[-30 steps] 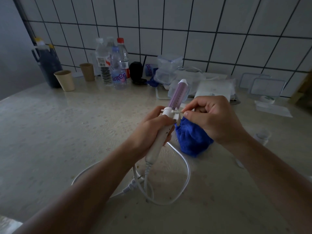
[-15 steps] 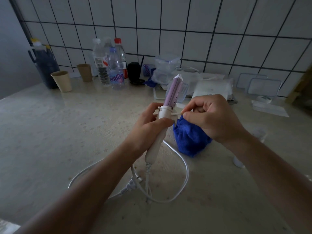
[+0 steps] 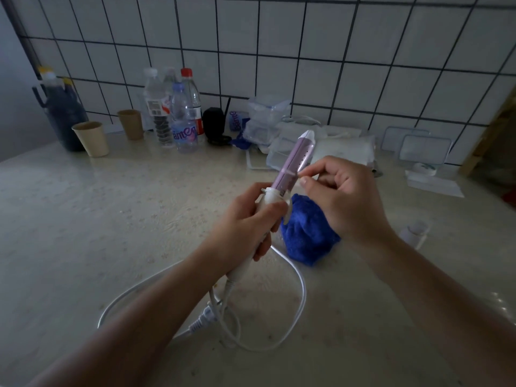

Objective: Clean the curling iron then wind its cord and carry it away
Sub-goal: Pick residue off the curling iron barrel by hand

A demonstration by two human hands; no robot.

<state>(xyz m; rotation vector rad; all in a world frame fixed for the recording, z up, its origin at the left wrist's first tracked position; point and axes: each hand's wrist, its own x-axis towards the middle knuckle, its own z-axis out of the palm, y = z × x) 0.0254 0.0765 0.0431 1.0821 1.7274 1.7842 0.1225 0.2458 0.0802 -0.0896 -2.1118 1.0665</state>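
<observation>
- Far left of the hands, at the back of the pale speckled desk (image 3: 83,219): dark plastic jug with yellow caps (image 3: 62,113), two tan paper cups (image 3: 92,138) just beside it.
- Right of the cups, against the white tiled wall (image 3: 307,51): cluster of clear plastic water bottles (image 3: 178,113), one with a red cap; small black object (image 3: 214,124) next to them, can't tell what it is.
- Left hand (image 3: 245,222): fingers curled tight round the white handle of the purple-barrelled curling iron (image 3: 290,174), thumb on top near the white collar. Iron is off the desk, tilted, tip pointing up and away to the right.
- White power cord (image 3: 296,311) drops from the handle's lower end and lies in loose loops on the desk beneath both forearms; white plug (image 3: 203,319) lies inside the loops, under the left wrist.
- Crumpled blue cloth (image 3: 307,233) sits on the desk between and below the two hands, just behind the iron's collar.
- Right hand (image 3: 343,196): thumb and forefinger pinched together on something thin and pale touching the barrel's mid-section; too small to identify. Other fingers folded in.
- Beyond the hands: clear plastic containers and bags (image 3: 273,127), white folded packets (image 3: 343,146).
- Far right of the right hand: two clear rectangular lids (image 3: 424,146) leaning on the wall, small clear bottle (image 3: 413,233) near the right wrist.
</observation>
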